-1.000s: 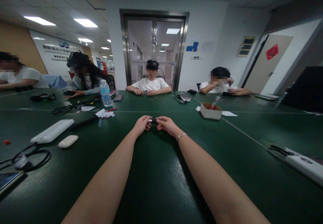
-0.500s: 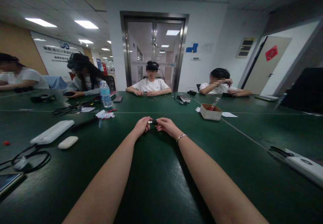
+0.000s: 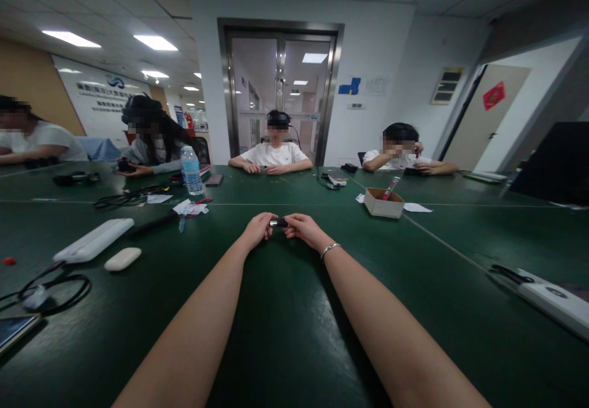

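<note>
Green tabletop point(image 3: 285, 322) is stretching beneath while my left fingers point(image 3: 267, 217) and right fingers point(image 3: 291, 219) are pinching a small black-and-silver stick point(image 3: 278, 223) between them, probably light, stiff, slick, best gripped by its ends.

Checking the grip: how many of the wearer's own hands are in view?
2: the left hand at the silver end of a small object, the right hand at its black end.
</note>
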A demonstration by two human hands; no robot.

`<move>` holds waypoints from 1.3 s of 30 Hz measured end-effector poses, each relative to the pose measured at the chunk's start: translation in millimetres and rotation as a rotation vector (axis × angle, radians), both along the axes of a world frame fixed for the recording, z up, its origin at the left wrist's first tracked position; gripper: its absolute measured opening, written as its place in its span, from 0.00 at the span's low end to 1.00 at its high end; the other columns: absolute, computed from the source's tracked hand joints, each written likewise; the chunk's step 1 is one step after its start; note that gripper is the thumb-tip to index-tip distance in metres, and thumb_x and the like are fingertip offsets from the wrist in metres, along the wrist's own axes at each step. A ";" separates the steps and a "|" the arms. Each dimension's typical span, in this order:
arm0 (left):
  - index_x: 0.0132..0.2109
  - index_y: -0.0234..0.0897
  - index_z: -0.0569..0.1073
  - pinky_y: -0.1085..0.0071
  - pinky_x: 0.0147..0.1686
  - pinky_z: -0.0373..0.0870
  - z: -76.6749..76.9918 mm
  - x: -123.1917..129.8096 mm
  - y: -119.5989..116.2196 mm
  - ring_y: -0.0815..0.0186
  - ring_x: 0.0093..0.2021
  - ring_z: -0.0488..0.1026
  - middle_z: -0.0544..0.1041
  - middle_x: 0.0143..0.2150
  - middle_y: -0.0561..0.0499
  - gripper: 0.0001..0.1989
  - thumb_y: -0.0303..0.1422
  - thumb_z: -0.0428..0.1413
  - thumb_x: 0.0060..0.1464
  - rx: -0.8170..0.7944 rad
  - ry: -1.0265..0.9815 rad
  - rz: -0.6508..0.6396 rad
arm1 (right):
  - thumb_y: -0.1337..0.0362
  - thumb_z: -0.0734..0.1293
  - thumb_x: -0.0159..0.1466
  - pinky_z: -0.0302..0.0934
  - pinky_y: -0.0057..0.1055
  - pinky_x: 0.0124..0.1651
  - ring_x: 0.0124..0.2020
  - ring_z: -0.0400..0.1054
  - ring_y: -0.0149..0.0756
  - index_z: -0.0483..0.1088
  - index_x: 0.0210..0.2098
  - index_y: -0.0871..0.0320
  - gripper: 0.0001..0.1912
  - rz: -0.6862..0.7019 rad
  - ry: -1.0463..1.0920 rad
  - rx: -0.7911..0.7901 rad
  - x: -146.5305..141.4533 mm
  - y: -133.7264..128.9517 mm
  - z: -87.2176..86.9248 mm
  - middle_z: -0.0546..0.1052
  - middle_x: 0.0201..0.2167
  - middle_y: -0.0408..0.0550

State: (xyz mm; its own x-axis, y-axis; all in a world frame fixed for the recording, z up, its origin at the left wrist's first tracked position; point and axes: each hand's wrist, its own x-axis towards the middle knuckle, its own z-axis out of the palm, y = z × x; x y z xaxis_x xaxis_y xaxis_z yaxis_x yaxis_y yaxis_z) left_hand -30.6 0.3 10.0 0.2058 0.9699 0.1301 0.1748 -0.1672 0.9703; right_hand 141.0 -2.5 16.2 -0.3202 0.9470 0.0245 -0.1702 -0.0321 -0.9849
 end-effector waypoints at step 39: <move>0.45 0.33 0.68 0.80 0.16 0.52 -0.6 1.2 0.6 0.76 0.17 0.57 0.65 0.21 0.55 0.15 0.35 0.45 0.54 -0.018 0.046 -0.005 | 0.71 0.66 0.61 0.67 0.21 0.23 0.18 0.67 0.27 0.67 0.33 0.66 0.03 0.006 0.017 0.001 0.8 0.5 -0.8 0.72 0.19 0.47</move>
